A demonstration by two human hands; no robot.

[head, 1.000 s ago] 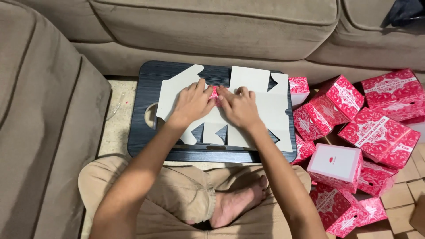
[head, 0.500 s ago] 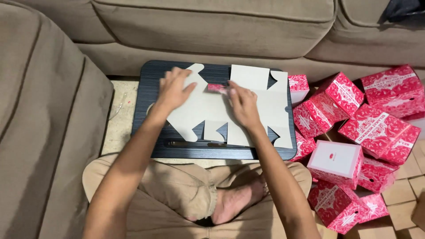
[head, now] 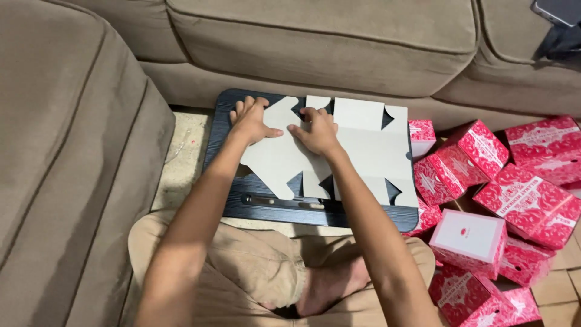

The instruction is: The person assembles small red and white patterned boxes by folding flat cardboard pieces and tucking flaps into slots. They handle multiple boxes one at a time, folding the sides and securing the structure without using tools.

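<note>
Two hands press flat on an unfolded cardboard box blank [head: 357,151] lying on a dark lap tray [head: 230,194]: left hand [head: 251,121] fingers spread, right hand [head: 316,130] fingers together. Beyond the tray, a beige sofa [head: 315,42]; right of it, red boxes [head: 514,181].

This is a home living room: a big beige corner sofa [head: 315,42] fills the background, and the person sits cross-legged and barefoot on the floor in front of it, with a dark lap tray [head: 224,188] and a heap of red patterned boxes [head: 520,200] spread alongside.
</note>
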